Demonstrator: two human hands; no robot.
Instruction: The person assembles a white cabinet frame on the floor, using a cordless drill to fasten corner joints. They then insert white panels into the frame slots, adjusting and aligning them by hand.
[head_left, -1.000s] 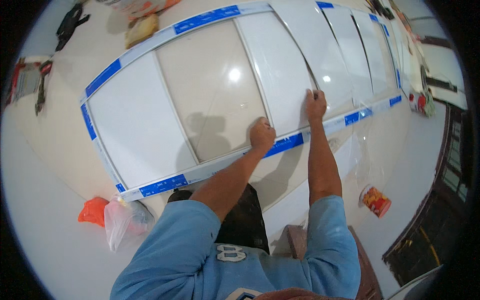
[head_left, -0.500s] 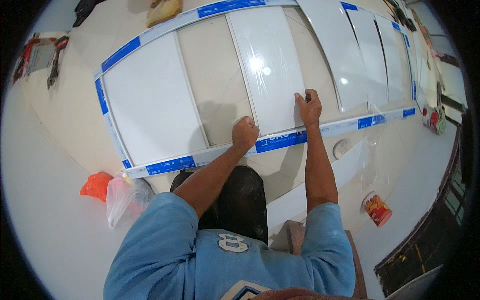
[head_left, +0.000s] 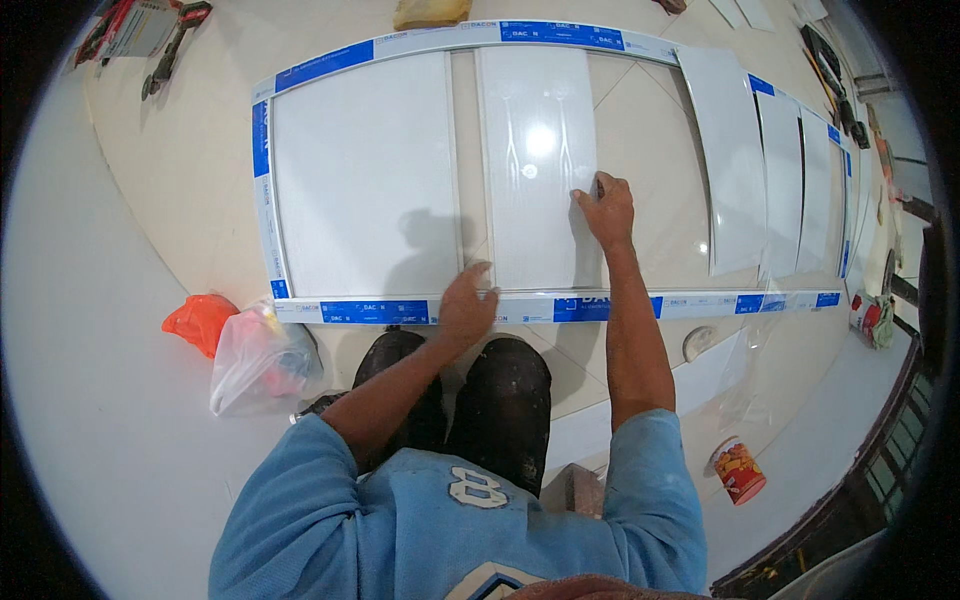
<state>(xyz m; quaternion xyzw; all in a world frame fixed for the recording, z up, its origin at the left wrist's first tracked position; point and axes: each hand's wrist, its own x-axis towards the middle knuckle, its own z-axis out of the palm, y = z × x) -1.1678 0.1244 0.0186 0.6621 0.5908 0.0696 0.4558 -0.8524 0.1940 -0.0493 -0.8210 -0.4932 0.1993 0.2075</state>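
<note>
A long white panel (head_left: 540,130) with a glossy surface lies inside a rectangular white frame (head_left: 690,303) whose rails carry blue-and-white protective film. My right hand (head_left: 610,212) grips the panel's right edge, thumb on top and fingers curled over the side. At the panel's lower left corner is my left hand (head_left: 466,306), its thumb and forefinger apart beside the edge and the near rail. Left of a narrow gap, a wide white panel (head_left: 360,170) fills that end of the frame.
Several narrower white panels (head_left: 735,160) lie at the frame's right end, one overlapping the far rail. Near the left corner sit an orange bag (head_left: 200,322) and a clear plastic bag (head_left: 262,360). A red can (head_left: 738,472) and a white strip (head_left: 580,437) lie on the floor at right.
The white panel has slid left, narrowing the gap to the wide panel. My left hand has loosened from its closed hold; my right hand still grips the edge. The whole view has shifted.
</note>
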